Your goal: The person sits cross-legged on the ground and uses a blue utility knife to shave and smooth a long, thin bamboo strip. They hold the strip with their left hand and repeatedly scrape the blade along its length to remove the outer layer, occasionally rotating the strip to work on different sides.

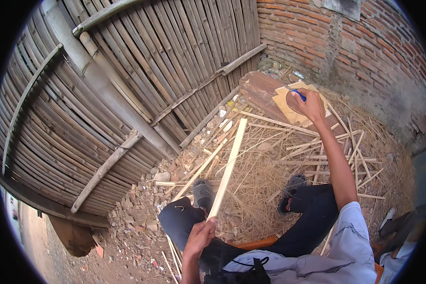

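My left hand (201,235) is closed around the lower end of a long pale wooden strip (230,165), which slants up and away from my lap between my knees. My right arm reaches far forward. Its hand (312,106) is closed on a small blue-handled tool (298,95); which kind of tool cannot be made out. Beneath and beside that hand lie tan cardboard-like pieces (282,105) with a round brown shape among them. They rest on a dark brown board (260,90) on the ground.
Thin wooden strips (359,161) lie scattered over dry straw (260,163) at the right. A bamboo-slat wall (175,52) stands on the left, a brick wall (298,28) at the back right. Rubble (132,213) covers the ground at left. Another person's legs (402,222) show at the right edge.
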A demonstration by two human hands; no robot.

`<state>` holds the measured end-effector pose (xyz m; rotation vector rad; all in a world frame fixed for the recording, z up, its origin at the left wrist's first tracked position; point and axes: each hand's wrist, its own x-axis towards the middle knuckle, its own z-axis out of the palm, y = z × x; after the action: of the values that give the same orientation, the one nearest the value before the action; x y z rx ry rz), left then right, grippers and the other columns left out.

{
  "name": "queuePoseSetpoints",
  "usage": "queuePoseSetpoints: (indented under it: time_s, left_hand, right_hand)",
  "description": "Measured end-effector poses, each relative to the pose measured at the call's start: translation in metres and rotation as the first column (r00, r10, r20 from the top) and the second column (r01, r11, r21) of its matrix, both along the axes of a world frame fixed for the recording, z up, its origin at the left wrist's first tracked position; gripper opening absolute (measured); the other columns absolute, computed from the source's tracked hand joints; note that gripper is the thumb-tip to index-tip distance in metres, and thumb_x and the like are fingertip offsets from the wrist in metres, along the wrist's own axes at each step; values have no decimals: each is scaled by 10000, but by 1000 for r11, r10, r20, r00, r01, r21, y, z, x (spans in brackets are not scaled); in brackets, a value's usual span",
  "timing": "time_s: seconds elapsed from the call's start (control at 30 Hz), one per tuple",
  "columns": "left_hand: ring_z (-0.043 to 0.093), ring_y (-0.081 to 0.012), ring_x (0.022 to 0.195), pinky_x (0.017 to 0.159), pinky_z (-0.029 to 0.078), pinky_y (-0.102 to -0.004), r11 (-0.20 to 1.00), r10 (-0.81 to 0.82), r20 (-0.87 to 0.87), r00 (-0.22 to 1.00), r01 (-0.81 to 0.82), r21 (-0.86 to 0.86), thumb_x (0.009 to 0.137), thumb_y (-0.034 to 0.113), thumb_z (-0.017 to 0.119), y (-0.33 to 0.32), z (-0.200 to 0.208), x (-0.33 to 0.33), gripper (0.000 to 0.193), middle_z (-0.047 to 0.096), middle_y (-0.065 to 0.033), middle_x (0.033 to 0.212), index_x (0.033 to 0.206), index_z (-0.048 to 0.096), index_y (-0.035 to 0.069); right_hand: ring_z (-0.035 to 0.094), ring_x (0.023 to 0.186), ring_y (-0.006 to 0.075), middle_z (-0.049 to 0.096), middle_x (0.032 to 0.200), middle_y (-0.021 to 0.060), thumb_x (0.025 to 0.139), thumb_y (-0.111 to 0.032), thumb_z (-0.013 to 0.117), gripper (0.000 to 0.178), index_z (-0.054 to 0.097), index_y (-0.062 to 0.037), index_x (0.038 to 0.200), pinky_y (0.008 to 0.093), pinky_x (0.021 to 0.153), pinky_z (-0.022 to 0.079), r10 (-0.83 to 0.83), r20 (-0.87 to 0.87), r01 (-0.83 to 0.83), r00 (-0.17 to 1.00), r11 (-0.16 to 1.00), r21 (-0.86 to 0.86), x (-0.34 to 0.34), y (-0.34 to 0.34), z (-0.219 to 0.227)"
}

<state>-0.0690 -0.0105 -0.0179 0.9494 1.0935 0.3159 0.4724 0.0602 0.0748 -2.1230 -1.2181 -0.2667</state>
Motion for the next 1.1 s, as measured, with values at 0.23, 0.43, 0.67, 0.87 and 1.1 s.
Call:
queuePoseSetpoints:
  time_s: [0.23, 0.43, 0.67, 0.87, 1.1]
  left_hand:
    - [548, -209, 518, 523, 418, -415, 668, 78, -290, 954, 165, 725, 1105, 382, 688, 12, -5, 31, 439, 586, -128, 634, 894, 645, -1]
    - [689, -510, 760, 657, 513, -503, 428, 228, -407, 885, 285, 858, 1088, 298, 697, 42, 0, 82, 351, 686, -307, 795, 1014, 671, -44]
    - [450, -71, 609, 536, 365, -283, 786, -140, 0, 990, 111, 608, 1170, 322, 585, 48, 8, 111, 349, 477, 35, 706, 1222, 698, -4]
    - [380, -27, 607, 528, 303, -219, 901, -180, 175, 968, 91, 424, 1185, 422, 532, 31, 42, 122, 431, 432, 75, 738, 1295, 677, 32]
    - [487, -15, 784, 663, 400, -212, 878, -243, 294, 924, 80, 472, 1048, 266, 802, 20, 53, 114, 326, 550, 93, 889, 1249, 687, 36]
  right_hand:
    - [772, 914, 414, 799, 972, 229, 982, -438, 750, 427, 833, -30, 1078, 526, 833, 586, 87, 85, -47, 993, 919, -391, 8, -38, -44]
    - [777, 920, 421, 795, 983, 235, 1008, -479, 749, 475, 785, -58, 1225, 527, 832, 584, 201, -57, -209, 978, 930, -304, -62, -58, -16]
    - [754, 802, 367, 773, 927, 176, 1059, -367, 724, 354, 740, -24, 1148, 459, 757, 570, 484, -241, -480, 841, 874, 80, -127, -87, -7]
    - [750, 764, 329, 754, 934, 121, 1055, -387, 725, 352, 719, -48, 1149, 426, 653, 579, 678, -61, -664, 733, 732, 154, -160, -106, -21]
    - [732, 661, 272, 723, 884, 75, 1004, -359, 787, 301, 712, -82, 1096, 377, 538, 562, 714, 97, -720, 693, 680, 142, -193, -123, -28]
